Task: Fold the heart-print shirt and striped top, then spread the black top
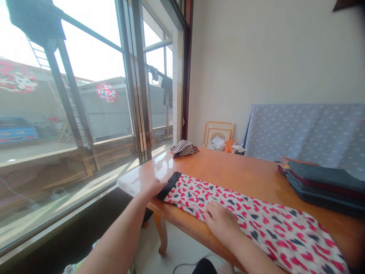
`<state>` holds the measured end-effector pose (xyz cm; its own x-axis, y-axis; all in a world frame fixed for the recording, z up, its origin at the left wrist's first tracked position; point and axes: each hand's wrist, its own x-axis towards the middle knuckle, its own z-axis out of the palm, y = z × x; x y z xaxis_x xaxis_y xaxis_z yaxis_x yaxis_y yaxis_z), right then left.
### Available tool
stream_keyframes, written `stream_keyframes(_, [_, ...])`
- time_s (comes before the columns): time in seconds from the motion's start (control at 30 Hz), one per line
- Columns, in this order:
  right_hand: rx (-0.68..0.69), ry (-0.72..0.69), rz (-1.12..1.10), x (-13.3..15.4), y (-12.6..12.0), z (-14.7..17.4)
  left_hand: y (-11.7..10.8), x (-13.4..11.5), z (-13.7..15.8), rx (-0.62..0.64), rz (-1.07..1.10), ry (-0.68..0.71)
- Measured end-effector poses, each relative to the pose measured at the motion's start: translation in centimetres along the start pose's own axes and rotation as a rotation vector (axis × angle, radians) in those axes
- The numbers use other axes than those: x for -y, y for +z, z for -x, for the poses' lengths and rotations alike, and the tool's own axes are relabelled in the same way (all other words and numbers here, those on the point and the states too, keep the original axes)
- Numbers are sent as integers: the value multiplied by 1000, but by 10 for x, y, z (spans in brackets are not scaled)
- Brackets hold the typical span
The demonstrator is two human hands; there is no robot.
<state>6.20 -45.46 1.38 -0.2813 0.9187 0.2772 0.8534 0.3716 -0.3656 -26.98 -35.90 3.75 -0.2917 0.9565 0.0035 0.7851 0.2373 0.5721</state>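
A long, narrow garment with red and dark hearts on a pale ground (242, 207), folded lengthwise like a pair of trousers, lies across the wooden table (225, 165). Its black band (170, 186) is at the left end. My left hand (152, 186) grips the corner of that band, its fingers partly hidden. Curled fingers of my right hand (219, 219) hold the near edge of the cloth around its middle, close to the table's front edge. The garment's right end widens and runs toward the lower right of the view.
A crumpled striped cloth (185, 148) sits at the table's far left corner. Dark folded clothes (322, 182) are stacked on the right. Behind stand a star-patterned cover (302, 131) and wooden frames (218, 129). A large window (114, 114) borders the left side.
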Motion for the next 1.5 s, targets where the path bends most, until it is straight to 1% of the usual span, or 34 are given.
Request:
stream_keyframes(0.17, [-3,13,-51,-1,2,0,6,0,-3,-8,-28,0])
stream_keyframes(0.3, [0,-9,-79,-2,3,2,14,0,-6,-36,-42,25])
stream_keyframes(0.43, [0,-16,-73,-3,4,1,19,-7,-10,-124,-38,92])
stream_keyframes(0.53, [-4,-23,-54,-2,2,0,19,-14,-10,-199,-31,157])
stream_keyframes(0.6, [-18,-46,-46,-1,0,1,17,-17,-9,-227,-34,188])
stream_keyframes(0.67, [-28,-86,-47,-1,-2,3,16,-16,-6,-223,-48,197])
stream_keyframes(0.77, [3,-139,-66,-3,-3,7,17,-10,-2,-171,-89,182])
stream_keyframes(0.87, [43,-133,-102,-5,-3,9,19,-3,1,-133,-129,153])
stream_keyframes(0.97, [-2,-100,-140,-5,-5,9,18,-2,1,-122,-157,123])
stream_keyframes(1.0, [-33,-88,-146,-5,-6,9,17,-3,1,-132,-167,106])
stream_keyframes(1.07, [-96,-53,-141,-6,-8,9,15,-8,2,-203,-207,100])
stream_keyframes(1.1, [-119,-33,-136,-7,-9,11,14,-12,3,-251,-227,130])
stream_keyframes(1.17, [-139,-5,-131,-9,-12,15,16,-21,6,-317,-246,249])
stream_keyframes(1.2, [-135,-8,-132,-9,-14,17,18,-26,7,-315,-242,316])
stream_keyframes(1.27, [-96,-46,-134,-10,-17,23,26,-36,11,-252,-219,410])
stream_keyframes(1.37, [-15,-94,-118,-12,-20,29,41,-45,16,-156,-211,477])
stream_keyframes(1.43, [16,-74,-103,-15,-21,29,48,-47,18,-117,-207,509])
stream_keyframes(1.5, [32,-35,-99,-18,-22,25,51,-47,17,-86,-193,509])
